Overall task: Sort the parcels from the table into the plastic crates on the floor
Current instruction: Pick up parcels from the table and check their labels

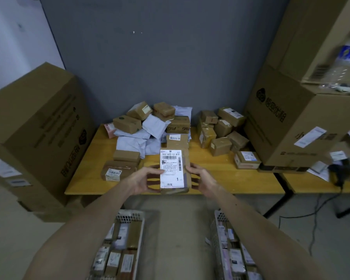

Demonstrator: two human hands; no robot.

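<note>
Head camera looks down on a brown parcel point(171, 168) held upright over the near edge of the wooden table point(240, 178), its white label facing up at us. The left hand point(143, 179) grips its left side, fingers curled round it; the right hand point(200, 178) clasps the right side the same way. Farther back sits a heap of boxes and mailers point(156, 126). On the near floor, the left crate point(129, 216) and the right crate point(220, 216) both hold parcels.

I hold a parcel point(173, 170) between my left hand point(143, 178) and right hand point(202, 178), over the table point(230, 178) at its near edge. Behind it lies a heap of parcels point(150, 126), with a second cluster point(220, 134) to its right. On the floor below me are two more things, the left crate point(129, 216) and the right crate point(218, 217), with parcels in both.
</note>
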